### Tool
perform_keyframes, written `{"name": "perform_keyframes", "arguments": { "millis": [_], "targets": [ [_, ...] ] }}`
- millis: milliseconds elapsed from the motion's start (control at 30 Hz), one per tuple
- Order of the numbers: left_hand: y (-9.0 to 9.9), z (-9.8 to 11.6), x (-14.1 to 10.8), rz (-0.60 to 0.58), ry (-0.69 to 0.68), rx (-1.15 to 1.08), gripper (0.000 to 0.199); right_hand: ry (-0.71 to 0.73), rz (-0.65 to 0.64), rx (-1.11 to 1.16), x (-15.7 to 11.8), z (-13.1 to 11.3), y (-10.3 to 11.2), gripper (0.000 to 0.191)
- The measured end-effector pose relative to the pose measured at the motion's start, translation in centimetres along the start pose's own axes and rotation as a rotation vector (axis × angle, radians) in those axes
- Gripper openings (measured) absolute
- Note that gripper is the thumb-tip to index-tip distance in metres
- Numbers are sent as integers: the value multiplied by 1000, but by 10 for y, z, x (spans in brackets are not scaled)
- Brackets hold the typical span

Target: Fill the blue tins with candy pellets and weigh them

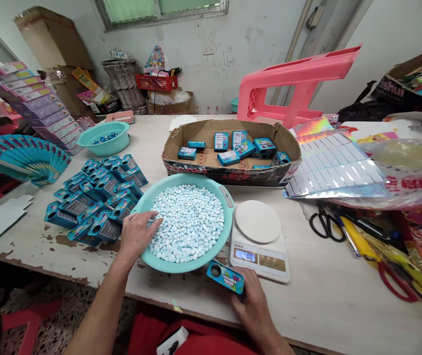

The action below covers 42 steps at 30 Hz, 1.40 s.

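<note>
My right hand (252,301) grips a small blue candy box (229,279) marked "CARAMELO MACIZO", with a dark round hole at one end. The box is beside the bowl's lower right rim. My left hand (137,235) reaches over the left rim of a turquoise bowl (228,224), its thumb and fingers apart at the edge of the candies. Small white and pale blue candies (189,224) fill that bowl. To its right stands a white kitchen scale (258,222) with "0.0" on its display. Many similar blue boxes (103,185) stand grouped left of the bowl.
Behind the bowl, a cut-down cardboard box (203,171) holds several blue boxes. A smaller turquoise bowl (117,145) contains blue balls. Scissors (325,224), a silver sticker sheet (333,162) and plastic bags lie at right. A pink stool (292,74) rests on the table's back edge.
</note>
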<state>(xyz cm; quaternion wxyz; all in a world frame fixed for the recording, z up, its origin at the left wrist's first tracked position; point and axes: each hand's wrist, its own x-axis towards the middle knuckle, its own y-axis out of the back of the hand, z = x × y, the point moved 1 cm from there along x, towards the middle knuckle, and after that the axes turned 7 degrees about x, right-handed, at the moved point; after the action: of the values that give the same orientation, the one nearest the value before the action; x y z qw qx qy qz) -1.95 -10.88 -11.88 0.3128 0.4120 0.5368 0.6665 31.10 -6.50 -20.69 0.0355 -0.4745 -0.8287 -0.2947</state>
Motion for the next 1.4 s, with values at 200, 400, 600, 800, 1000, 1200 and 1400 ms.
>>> {"name": "perform_keyframes", "arguments": {
  "millis": [200, 400, 600, 800, 1000, 1200, 1400],
  "targets": [
    [1, 1, 0, -16, 0, -2, 36, -12, -11, 3, 0, -1, 0, 37],
    [3, 2, 0, -9, -5, 2, 36, -14, -8, -3, 1, -2, 1, 36],
    [2, 1, 0, -12, -2, -3, 34, -14, -12, 11, 1, -2, 0, 36],
    [3, 2, 0, -14, -5, -8, 34, -20, -33, 19, 1, -1, -1, 36],
    [2, 1, -1, -14, -1, 1, 33, -15, -49, 23, 0, 2, -1, 37],
    [3, 2, -1, -15, -6, 0, 35, -6, -49, 19, 0, 2, -1, 40],
    [4, 3, -1, -19, -3, -11, 34, -3, -58, 28, 0, 3, -2, 42]
  ]
}}
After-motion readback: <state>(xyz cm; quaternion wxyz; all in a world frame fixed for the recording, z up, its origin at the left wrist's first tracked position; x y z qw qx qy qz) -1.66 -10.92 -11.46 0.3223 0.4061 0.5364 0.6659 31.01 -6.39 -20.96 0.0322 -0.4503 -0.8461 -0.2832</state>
